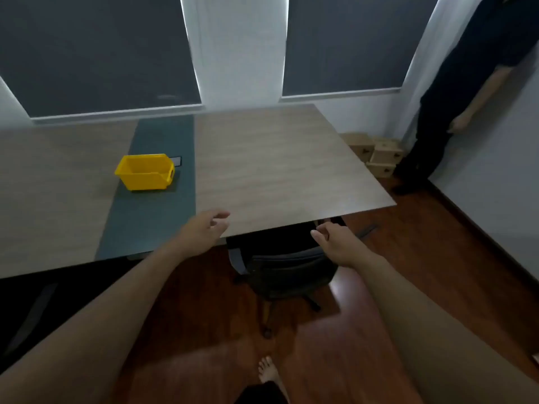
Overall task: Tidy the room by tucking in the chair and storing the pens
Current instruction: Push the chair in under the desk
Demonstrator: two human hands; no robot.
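Nearest to us, our bare foot (267, 371) stands on the dark wooden floor (437, 272). Ahead of it the black office chair (287, 269) has its seat under the desk's near edge, backrest towards us. Our left hand (204, 228) hangs over that near edge, fingers loosely spread and holding nothing. Our right hand (335, 243) hovers above the chair's backrest, also open and empty, and we cannot tell whether it touches the backrest. On the desk (277, 164), a yellow bin (145, 172) sits on a grey-green mat (157, 217), left of the middle. We cannot make out any pens. Beyond the desk's far right corner, wooden boxes (376, 156) sit on the floor beside another person (466, 91) by the wall.
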